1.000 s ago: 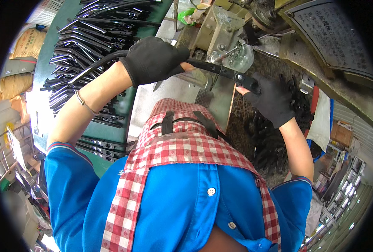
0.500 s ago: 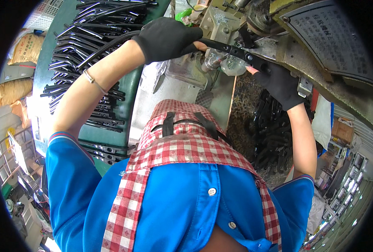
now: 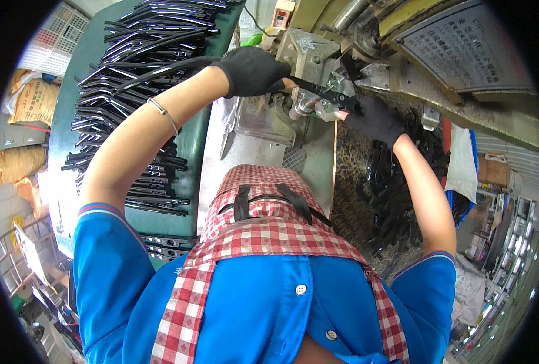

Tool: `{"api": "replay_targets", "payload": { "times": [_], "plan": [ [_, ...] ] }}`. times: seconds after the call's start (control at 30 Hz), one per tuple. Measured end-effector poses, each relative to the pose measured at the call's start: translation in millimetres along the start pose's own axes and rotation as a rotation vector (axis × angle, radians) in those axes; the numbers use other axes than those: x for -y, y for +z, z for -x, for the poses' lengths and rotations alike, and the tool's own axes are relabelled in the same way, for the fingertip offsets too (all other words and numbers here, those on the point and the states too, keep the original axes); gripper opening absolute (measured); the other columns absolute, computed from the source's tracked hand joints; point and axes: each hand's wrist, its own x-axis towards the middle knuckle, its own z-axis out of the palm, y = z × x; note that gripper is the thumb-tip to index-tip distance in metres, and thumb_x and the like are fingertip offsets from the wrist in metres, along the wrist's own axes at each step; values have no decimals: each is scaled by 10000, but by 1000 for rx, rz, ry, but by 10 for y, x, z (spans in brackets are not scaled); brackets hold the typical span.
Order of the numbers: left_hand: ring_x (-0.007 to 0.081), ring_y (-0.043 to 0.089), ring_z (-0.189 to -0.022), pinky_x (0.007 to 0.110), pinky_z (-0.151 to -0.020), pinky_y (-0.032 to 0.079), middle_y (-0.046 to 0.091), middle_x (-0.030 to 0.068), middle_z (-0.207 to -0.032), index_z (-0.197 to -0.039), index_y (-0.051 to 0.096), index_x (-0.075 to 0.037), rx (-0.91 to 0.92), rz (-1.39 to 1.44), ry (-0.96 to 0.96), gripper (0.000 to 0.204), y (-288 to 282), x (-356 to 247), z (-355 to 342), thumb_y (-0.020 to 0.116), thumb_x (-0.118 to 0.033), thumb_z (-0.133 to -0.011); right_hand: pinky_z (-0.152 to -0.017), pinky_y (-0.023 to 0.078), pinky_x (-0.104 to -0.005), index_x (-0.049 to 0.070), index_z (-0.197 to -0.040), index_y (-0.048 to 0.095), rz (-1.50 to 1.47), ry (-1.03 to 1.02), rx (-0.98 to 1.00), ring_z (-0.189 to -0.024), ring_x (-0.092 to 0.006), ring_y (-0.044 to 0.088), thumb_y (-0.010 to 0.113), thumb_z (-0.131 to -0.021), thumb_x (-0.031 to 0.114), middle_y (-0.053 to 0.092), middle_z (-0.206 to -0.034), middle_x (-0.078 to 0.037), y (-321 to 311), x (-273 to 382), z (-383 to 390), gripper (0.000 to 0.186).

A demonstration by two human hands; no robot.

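Here you go, both arms carried forward to the heavy metal machine (image 3: 475, 118), and your black bar (image 3: 314, 88), on your near side of the round post (image 3: 301, 108) a second ago, now crosses at its far end; touching or just above it, I can't tell. Less bar shows between your hands too, so it looks like the holed end is being lined up at the fixture. Now the surfaces: that machine is scuffed, dull and hard-edged, while the green table (image 3: 190, 142) on your left is smooth and flat, striped with glossy bent rods (image 3: 142, 79), slim and tubular, packed side by side. On your right, a tangled heap of black parts (image 3: 397, 200) lies loose, its shapes hard to pick apart. Your checked apron (image 3: 294, 233) is soft, creased cloth. Your left hand (image 3: 256, 73), in a matte knit glove with bare fingertips, curls round the bar, whose long tail sweeps back over the rods; your right hand (image 3: 375, 120) pinches the flat end, thumb tip showing. Beside the post, a crinkled clear bag (image 3: 326, 112) catches the light, and smallest of all, one pale round spot (image 3: 341, 97) gleams on the bar.
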Motion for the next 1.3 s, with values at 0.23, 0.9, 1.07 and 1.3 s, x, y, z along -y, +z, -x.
{"api": "replay_targets", "payload": {
  "times": [0.23, 0.9, 1.07, 1.3],
  "plan": [
    [358, 657, -718, 444, -662, 514, 650, 168, -751, -1051, 628, -123, -5, -43, 59, 421, -118, 22, -42, 469, -495, -934, -695, 489, -427, 92, -888, 652, 101, -80, -573, -760, -345, 635, 710, -753, 457, 649, -800, -132, 91, 319, 222, 393],
    [370, 641, -808, 456, -702, 498, 649, 163, -860, -1136, 582, -112, -14, 104, -49, 392, -211, 39, 203, 609, -400, -871, -830, 480, -436, 95, -1075, 623, -298, 76, -497, -960, -311, 614, 590, -861, 366, 636, -1041, -154, 1389, -336, -437, 347],
    [356, 643, -776, 444, -681, 500, 650, 168, -834, -1208, 576, -194, -200, 214, 43, 355, -172, -57, 270, 589, -203, -854, -915, 463, -458, 173, -1162, 633, 202, 351, 79, -1096, -328, 582, 516, -880, 357, 598, -1209, -179, 1005, -1, -859, 356],
    [339, 642, -781, 432, -676, 489, 659, 164, -850, -1114, 646, -148, 46, 228, -362, 260, -156, -31, 1914, 593, -189, -863, -863, 495, -432, 114, -1062, 669, 236, 336, -113, -1049, -339, 610, 599, -809, 406, 647, -1110, -169, 1468, -449, -1004, 392]
  ]
}}
